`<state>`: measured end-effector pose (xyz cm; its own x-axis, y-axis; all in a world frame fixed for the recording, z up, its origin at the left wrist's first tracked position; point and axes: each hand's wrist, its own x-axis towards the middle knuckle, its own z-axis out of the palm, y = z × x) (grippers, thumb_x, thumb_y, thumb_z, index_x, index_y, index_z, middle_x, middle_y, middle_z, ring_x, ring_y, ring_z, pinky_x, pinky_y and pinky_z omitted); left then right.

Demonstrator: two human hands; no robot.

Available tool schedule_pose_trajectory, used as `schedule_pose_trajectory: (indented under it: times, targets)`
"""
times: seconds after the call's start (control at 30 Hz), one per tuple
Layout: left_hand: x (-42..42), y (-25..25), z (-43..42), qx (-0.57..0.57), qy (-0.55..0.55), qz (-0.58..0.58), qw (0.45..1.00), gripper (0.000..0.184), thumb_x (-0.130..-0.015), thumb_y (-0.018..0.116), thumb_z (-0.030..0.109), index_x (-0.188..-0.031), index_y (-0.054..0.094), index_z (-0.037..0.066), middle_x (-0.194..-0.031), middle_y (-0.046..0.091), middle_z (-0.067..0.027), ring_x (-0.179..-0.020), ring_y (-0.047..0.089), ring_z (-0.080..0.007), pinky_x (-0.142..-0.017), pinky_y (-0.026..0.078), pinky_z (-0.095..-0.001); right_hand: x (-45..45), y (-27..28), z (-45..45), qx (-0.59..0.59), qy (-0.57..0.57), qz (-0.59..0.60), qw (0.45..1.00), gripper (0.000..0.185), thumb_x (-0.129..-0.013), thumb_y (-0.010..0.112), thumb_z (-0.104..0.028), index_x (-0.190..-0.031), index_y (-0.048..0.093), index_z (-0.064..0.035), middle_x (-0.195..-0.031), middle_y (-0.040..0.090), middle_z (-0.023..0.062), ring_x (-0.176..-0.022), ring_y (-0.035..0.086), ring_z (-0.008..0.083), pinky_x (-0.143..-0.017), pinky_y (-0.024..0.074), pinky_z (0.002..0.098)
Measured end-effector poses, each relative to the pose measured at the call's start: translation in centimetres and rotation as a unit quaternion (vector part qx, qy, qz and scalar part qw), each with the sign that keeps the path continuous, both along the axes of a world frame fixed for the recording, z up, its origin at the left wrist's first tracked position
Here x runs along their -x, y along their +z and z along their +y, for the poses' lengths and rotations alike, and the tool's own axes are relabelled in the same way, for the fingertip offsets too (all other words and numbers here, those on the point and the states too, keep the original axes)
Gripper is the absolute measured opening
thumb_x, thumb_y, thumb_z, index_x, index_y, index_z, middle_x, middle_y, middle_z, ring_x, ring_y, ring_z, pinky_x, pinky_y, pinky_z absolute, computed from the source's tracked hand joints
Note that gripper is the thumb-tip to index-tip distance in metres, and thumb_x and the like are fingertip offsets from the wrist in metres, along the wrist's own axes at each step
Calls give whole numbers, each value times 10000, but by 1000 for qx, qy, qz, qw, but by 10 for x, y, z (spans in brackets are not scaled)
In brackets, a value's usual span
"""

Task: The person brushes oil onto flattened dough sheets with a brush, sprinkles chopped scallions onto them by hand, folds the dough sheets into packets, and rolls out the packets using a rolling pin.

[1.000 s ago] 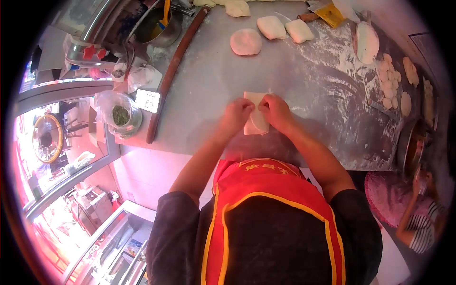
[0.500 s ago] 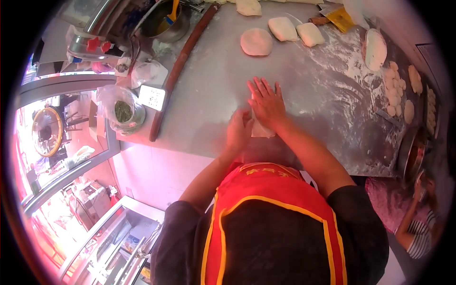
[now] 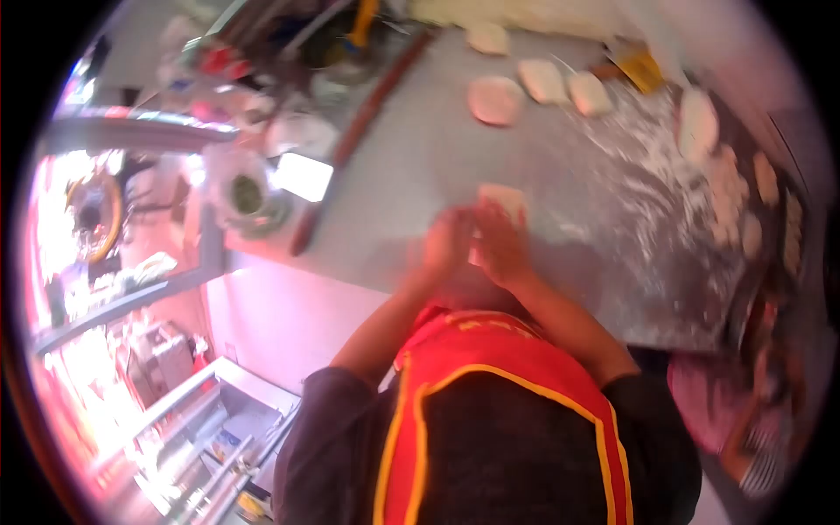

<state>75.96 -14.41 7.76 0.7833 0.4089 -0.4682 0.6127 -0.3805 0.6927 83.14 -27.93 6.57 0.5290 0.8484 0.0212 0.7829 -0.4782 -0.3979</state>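
A pale piece of dough (image 3: 501,192) lies on the metal worktop (image 3: 411,157) close to my body, and its far end shows past my fingers. Across its nearer part rests my right hand (image 3: 506,249), its fingers smeared by motion. My left hand (image 3: 446,245) is close alongside, at the left edge of the dough. Blur hides how its fingers are bent and whether they grip the dough. Farther back lie a round piece of dough (image 3: 495,101) and two longer pieces, one of them an oval piece (image 3: 542,81).
A long rolling pin (image 3: 363,114) lies slantwise on the left, beside a white card (image 3: 304,177) and a bag of green stuff (image 3: 248,194). Flour (image 3: 643,140) and small dough pieces (image 3: 726,197) cover the right side. Another person's arm (image 3: 739,429) is at lower right.
My right hand has drawn back toward my body, uncovering the dough's far end. The left hand has come nearer to it. The whole view has shifted slightly and blurred.
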Motion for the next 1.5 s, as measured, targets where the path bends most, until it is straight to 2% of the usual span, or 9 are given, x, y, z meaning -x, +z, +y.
schedule_pose_trajectory:
  times: [0.13,0.23,0.47,0.73,0.93,1.23,1.3,1.33,1.5]
  targets:
    - [-56,-71,-20,-94,39,-67,993,303,-830,596,231,-1061,575,35,-975,645,-196,-868,637,-363,-745,516,-467,-25,21,10,-120,28,-78,989,560,-757,659,-254,-1256,535,-30,-1181,581,178,-1129,527,364,-967,406,481]
    - [-96,-103,-23,-141,63,-116,981,296,-773,655,227,-964,570,17,-861,650,-215,-742,653,-384,-660,530,-485,-52,-68,-35,-270,-283,211,896,510,-816,690,-302,-1208,548,-8,-1127,620,172,-1041,613,296,-927,476,394]
    - [-92,2,-5,43,-14,-96,994,164,-744,675,239,-763,703,78,-810,671,-156,-826,647,-382,-744,510,-455,-119,-49,-47,-85,-188,311,928,377,-789,723,-200,-1047,607,49,-888,666,114,-818,618,221,-770,492,348]
    - [-2,-35,-39,-267,-193,-396,857,421,-865,536,198,-1233,560,-6,-1279,562,-188,-1214,528,-313,-1044,408,-398,-38,-6,-60,-165,39,30,985,464,-938,559,-187,-1342,476,26,-1309,523,250,-1169,555,366,-984,454,419]
    - [3,-15,-37,-346,-275,-274,854,538,-865,561,195,-1367,483,17,-1403,479,-187,-1284,473,-302,-1110,343,-408,-20,22,-52,-118,75,-168,976,364,-960,527,-199,-1249,551,21,-1244,575,230,-1112,575,384,-965,457,440]
    - [5,-39,-44,-2,-31,3,1000,212,-940,525,210,-917,671,59,-831,662,-102,-783,623,-243,-701,489,-426,-109,-18,-5,90,-54,308,946,390,-792,704,-349,-977,655,-9,-1051,657,247,-1006,632,383,-885,493,441]
    - [29,-92,-23,292,-134,-148,935,187,-928,534,182,-927,672,56,-818,641,-68,-781,603,-177,-667,488,-385,-100,13,23,183,23,293,938,331,-765,698,-336,-896,671,-34,-903,680,191,-877,670,313,-760,521,432]
    - [30,-106,-50,529,159,-60,832,205,-928,547,233,-906,669,69,-765,591,-24,-684,550,-143,-581,446,-321,-97,-7,14,16,276,60,959,291,-808,648,-331,-757,647,-45,-824,649,193,-796,637,367,-710,496,475]
    - [20,-24,-41,546,160,8,822,249,-901,586,132,-1111,611,-1,-914,649,-84,-804,620,-180,-706,518,-322,-92,34,-28,-115,82,252,958,204,-753,680,-200,-781,571,-31,-747,574,149,-730,562,298,-644,442,421]
